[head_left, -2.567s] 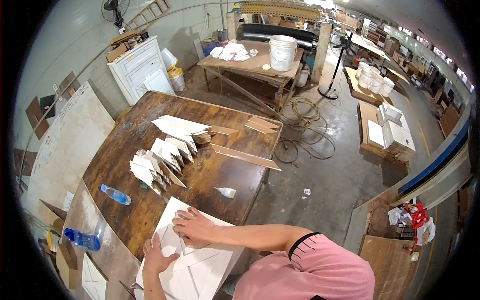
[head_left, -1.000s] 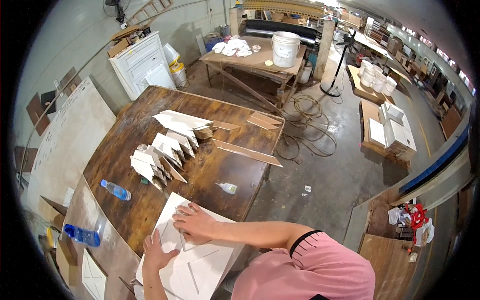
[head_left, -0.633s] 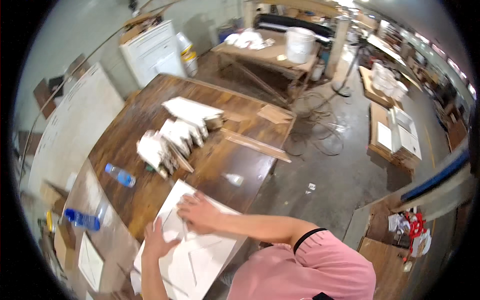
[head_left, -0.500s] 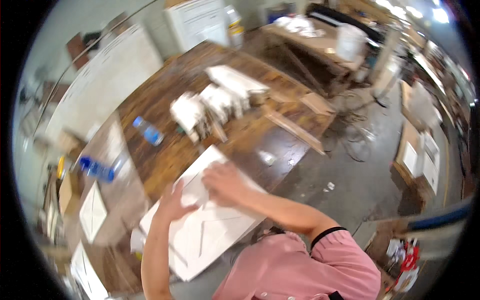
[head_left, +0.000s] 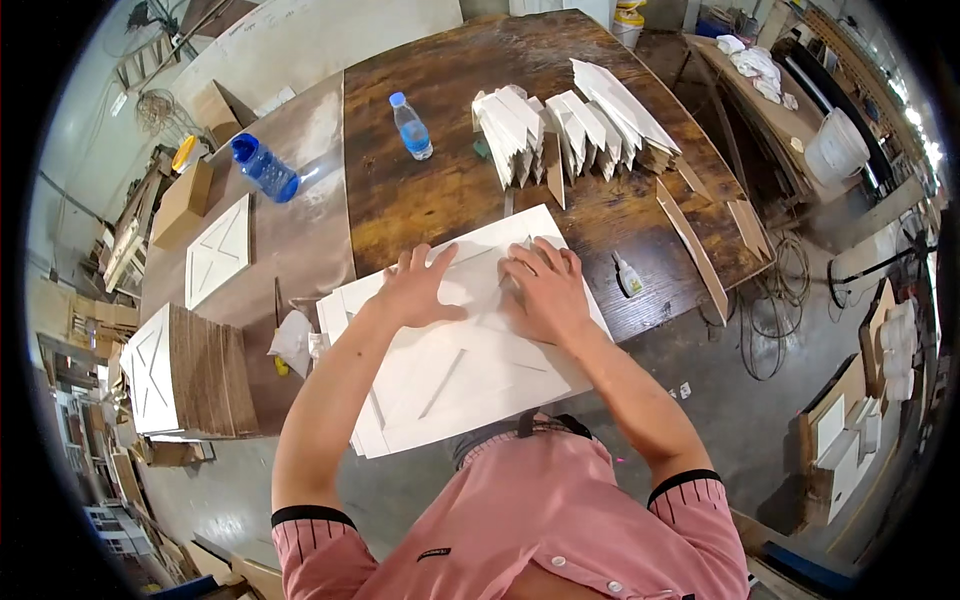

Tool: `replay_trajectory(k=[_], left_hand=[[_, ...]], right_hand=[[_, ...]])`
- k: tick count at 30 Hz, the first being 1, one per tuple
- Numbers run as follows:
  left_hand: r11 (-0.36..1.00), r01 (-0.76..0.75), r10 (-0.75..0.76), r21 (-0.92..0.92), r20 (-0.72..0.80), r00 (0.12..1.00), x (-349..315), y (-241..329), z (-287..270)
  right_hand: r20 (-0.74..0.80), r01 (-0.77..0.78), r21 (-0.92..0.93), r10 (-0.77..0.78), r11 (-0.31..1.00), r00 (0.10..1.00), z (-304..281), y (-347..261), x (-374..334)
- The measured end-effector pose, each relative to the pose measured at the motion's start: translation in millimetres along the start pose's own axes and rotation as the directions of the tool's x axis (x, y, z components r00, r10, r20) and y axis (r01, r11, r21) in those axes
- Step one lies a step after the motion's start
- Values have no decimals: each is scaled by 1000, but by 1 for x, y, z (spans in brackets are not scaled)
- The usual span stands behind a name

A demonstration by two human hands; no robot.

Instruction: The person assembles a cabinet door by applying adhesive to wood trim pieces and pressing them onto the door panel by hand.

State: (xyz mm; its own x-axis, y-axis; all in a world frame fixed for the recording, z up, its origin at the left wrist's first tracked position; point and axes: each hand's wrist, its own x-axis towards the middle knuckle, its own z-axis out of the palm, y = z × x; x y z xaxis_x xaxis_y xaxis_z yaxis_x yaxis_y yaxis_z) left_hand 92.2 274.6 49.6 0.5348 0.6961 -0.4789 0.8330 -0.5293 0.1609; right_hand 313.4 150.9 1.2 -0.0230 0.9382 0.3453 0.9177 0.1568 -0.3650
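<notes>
I read the left grip (head_left: 412,290) as fingers spread on the far left part of the white grooved panel (head_left: 480,365), clasping nothing. The right grip (head_left: 548,292) rests on the far right part, fingers bent; I cannot tell whether it pinches anything. The panel is located at the near side of the bench (head_left: 440,210). I locate the nozzle bottle (head_left: 628,278) just right of the panel and the blue-capped water bottle (head_left: 411,132) beyond it.
</notes>
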Motion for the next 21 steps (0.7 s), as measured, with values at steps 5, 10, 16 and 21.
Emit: replay_trajectory(k=[5,10,16,21], left_hand=[[1000,-6,6,-7,19,1000,3,3,-3],[1000,-5,5,-17,15,1000,1,2,-3],[1000,-10,10,-17,7,1000,3,3,-3],[1000,-19,19,0,-22,1000,5,6,-3]], right_hand=[[34,-33,-18,34,999,999,-1,1,1],[14,-35,-2,35,999,999,2,1,1],[64,-43,-28,44,999,997,-6,0,3],[20,-19,-43,20,999,1000,2,10,3]])
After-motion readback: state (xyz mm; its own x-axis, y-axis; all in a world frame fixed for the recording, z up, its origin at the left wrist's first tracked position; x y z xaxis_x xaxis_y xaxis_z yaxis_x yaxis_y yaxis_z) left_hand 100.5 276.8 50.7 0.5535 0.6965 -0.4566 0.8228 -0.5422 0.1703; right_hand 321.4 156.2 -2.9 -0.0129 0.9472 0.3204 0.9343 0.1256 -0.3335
